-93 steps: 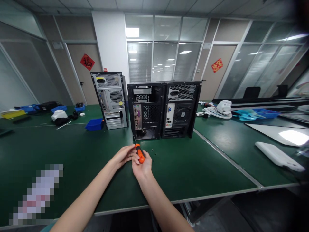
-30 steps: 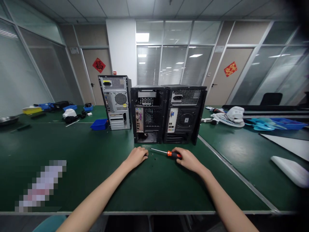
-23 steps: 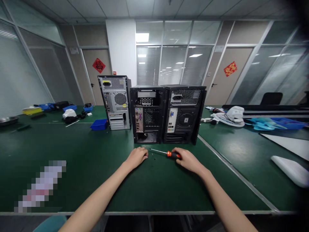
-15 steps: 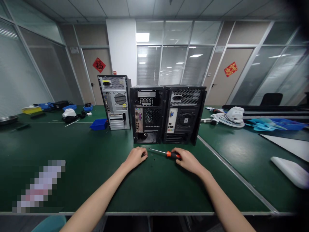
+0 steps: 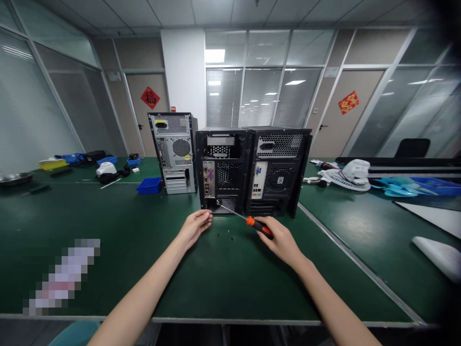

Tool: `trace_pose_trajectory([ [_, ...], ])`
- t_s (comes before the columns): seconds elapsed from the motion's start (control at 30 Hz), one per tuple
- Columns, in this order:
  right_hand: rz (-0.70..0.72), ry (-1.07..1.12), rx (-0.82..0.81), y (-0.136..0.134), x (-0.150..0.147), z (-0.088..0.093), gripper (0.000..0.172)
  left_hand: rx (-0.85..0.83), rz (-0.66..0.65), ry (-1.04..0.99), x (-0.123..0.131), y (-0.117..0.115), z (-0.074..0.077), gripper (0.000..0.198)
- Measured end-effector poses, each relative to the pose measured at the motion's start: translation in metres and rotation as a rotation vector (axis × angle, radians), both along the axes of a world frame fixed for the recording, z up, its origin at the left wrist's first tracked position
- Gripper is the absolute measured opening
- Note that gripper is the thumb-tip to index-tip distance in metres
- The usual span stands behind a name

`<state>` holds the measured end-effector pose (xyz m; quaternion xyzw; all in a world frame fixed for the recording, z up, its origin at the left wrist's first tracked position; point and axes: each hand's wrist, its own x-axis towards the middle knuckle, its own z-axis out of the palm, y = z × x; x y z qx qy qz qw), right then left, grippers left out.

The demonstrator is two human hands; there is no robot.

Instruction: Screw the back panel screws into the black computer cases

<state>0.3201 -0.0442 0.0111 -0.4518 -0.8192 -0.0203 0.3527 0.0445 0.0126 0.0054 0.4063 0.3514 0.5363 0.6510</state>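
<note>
The right hand (image 5: 279, 235) gripped a screwdriver (image 5: 249, 220) before the open-bayed computer tower (image 5: 229, 174)—left hand (image 5: 190, 229) curled, any hold unclear—where a careless sweep risked scattering probable screws (image 5: 232, 238).

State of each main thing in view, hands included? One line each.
Black metal computer case, middle: upright, top bay open
Black metal computer case, right: upright
Tall black-and-silver metal computer case: upright
Orange-and-black screwdriver: held, shank angled toward middle case's bottom
Right hand: closed on screwdriver handle
Left hand: fingers curled by middle case's lower left corner; grip unclear
Tiny pieces: loose on green tabletop
Blue plastic tray: open-topped
</note>
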Motion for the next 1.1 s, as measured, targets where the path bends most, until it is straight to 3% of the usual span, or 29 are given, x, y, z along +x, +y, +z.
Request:
trace_pose_trajectory([
  [0.23,0.027,-0.114,0.129,-0.003,-0.007,-0.003,0.032,-0.026,0.027,-0.062,0.0,-0.001,0.0,0.035],
  [0.7,0.014,-0.186,0.085,-0.004,-0.01,-0.002,0.031,-0.073,0.029,-0.125,0.008,-0.006,0.001,0.032],
  [0.93,0.052,-0.165,0.031,-0.007,-0.011,0.0,0.032,0.01,0.066,-0.068,0.005,-0.004,0.0,0.038],
  [1.1,0.024,-0.238,0.126,-0.005,-0.01,-0.002,0.033,0.12,0.14,0.069,0.006,-0.004,-0.001,0.034],
])
